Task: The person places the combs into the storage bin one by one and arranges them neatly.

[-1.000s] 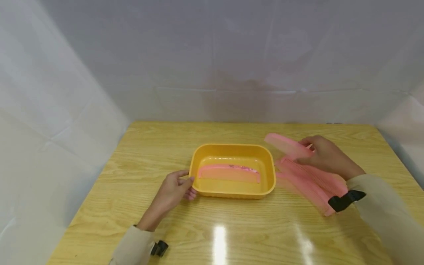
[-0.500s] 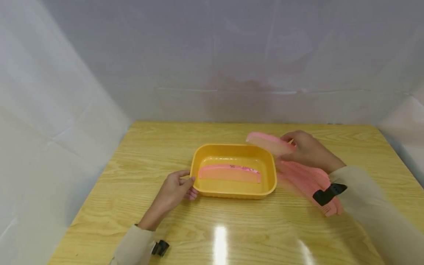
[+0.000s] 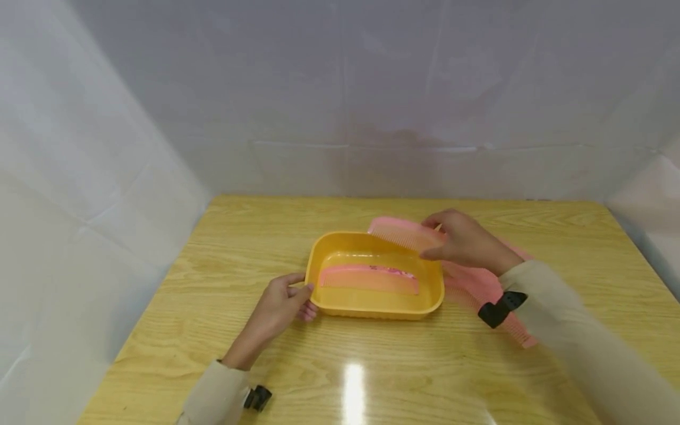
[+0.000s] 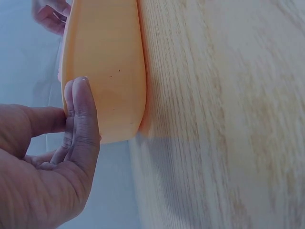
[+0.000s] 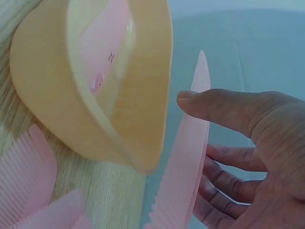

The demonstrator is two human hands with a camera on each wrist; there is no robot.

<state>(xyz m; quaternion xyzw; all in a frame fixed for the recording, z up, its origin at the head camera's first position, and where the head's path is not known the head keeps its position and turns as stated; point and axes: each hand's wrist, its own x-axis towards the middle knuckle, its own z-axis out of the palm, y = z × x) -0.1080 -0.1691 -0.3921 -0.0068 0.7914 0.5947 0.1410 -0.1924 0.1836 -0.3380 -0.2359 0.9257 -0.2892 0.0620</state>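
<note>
A yellow plastic basin (image 3: 374, 313) stands on the wooden table, and one pink comb (image 3: 366, 280) with a printed pattern lies on its floor. At the basin's left end my left hand (image 3: 278, 307) pinches the rim, thumb on one side and fingers (image 4: 83, 119) against the outer wall. My right hand (image 3: 467, 239) pinches a second pink comb (image 3: 398, 231) by its right part, over the basin's back right corner. In the right wrist view that held comb (image 5: 186, 157) is edge-up between thumb and fingers, beside the basin wall (image 5: 147, 86).
Several more pink combs (image 3: 475, 283) lie overlapping on the table just right of the basin, partly under my right forearm. The table (image 3: 297, 372) is bounded by pale sheeting (image 3: 340, 118) at the back and sides.
My right hand has carried its comb leftward, from above the comb pile to over the basin's back right corner. The left hand has stayed at the rim.
</note>
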